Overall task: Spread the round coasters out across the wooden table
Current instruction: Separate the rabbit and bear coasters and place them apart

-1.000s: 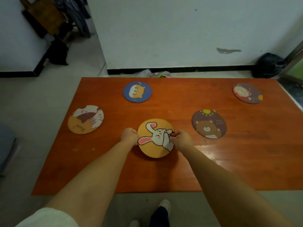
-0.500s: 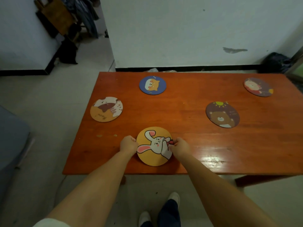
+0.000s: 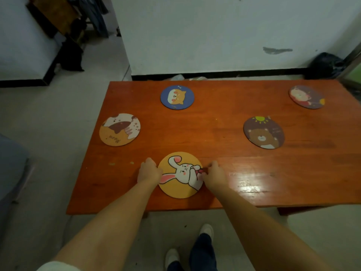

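Several round coasters lie apart on the wooden table (image 3: 224,137). A yellow rabbit coaster (image 3: 180,175) sits near the front edge, with my left hand (image 3: 148,172) gripping its left rim and my right hand (image 3: 214,174) gripping its right rim. A blue cat coaster (image 3: 177,97) lies at the back. At the left is an orange cat coaster (image 3: 119,129), at the right a brown bear coaster (image 3: 263,132), and at the far right corner a purple lion coaster (image 3: 307,97).
A white wall with a black baseboard (image 3: 214,74) stands just behind the table. A dark bag (image 3: 325,65) lies on the floor at the back right. A grey seat (image 3: 9,163) is at the left. My feet (image 3: 195,249) stand before the table's front edge.
Both hands have drawn the rabbit coaster back toward the table's front edge. My head has moved back and to the left, so the table sits further right in view.
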Demonstrator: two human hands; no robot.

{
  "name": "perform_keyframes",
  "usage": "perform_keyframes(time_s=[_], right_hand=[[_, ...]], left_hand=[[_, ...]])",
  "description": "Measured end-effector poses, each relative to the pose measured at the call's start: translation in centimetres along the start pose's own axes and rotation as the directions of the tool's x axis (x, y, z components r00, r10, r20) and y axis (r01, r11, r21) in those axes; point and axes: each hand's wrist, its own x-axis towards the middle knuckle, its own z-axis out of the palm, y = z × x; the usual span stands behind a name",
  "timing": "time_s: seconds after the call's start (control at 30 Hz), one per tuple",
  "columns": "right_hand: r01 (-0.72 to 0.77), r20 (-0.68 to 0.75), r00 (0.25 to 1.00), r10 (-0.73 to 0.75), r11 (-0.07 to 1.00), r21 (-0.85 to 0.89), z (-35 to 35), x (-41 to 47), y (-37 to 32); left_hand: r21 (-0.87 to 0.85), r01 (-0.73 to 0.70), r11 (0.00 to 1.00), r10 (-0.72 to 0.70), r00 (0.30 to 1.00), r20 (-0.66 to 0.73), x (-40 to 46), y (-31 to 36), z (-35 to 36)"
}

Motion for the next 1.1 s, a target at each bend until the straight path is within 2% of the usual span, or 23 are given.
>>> perform_keyframes(time_s=[0.3, 0.47, 0.77, 1.1], right_hand=[[-0.026, -0.131, 0.991, 0.028, 0.999, 0.019, -9.8, 3.4, 2.4], [-0.011, -0.199, 0.98, 0.015, 1.0, 0.019, -16.1, 7.8, 5.9], [-0.027, -0.109, 0.994, 0.025, 1.0, -0.015, -25.0, 17.1, 12.4], [-0.033, -0.04, 0.999, 0.03, 0.996, -0.079, -26.4, 23.5, 13.7]], left_hand=[[-0.066, -0.249, 0.966, 0.253, 0.965, 0.062, -0.6, 10.4, 0.6], [-0.073, -0.309, 0.948, 0.315, 0.943, 0.106, -0.4, 17.7, 3.9], [-0.023, -0.174, 0.985, 0.175, 0.98, 0.094, -0.6, 28.1, 13.8], [-0.001, -0.032, 0.999, 0.032, 0.994, 0.108, 0.8, 32.4, 18.8]])
